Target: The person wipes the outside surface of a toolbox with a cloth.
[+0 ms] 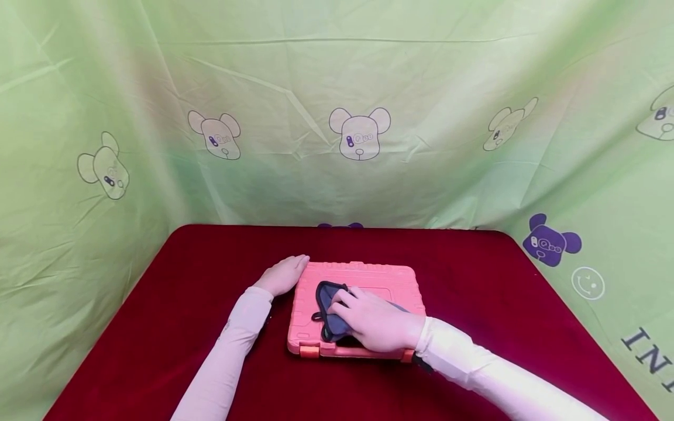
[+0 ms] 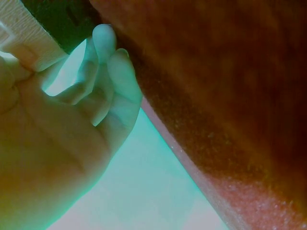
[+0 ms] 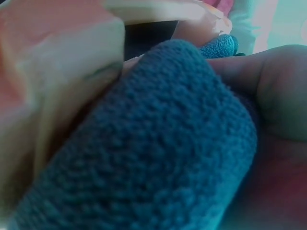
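Observation:
A pink plastic carrying case (image 1: 305, 318) lies flat on the table with its latches toward me. My left hand (image 1: 284, 275) rests against the case's upper left corner, fingers extended. In the left wrist view its fingers lie beside the case, slightly bent. On top of the lid, my right hand (image 1: 376, 318) grips a dark blue cloth (image 1: 329, 301) with a black edging and a small loop. Close up in the right wrist view, the fuzzy cloth (image 3: 158, 134) bulges out beside the palm, next to the case's front edge. The part of the cloth under the palm is hidden.
Orange latches, one the left latch (image 1: 309, 351), stick out at the case's front. Dark red fabric (image 1: 474, 280) covers the table. A pale green curtain (image 1: 358, 193) printed with bear heads hangs behind and at both sides.

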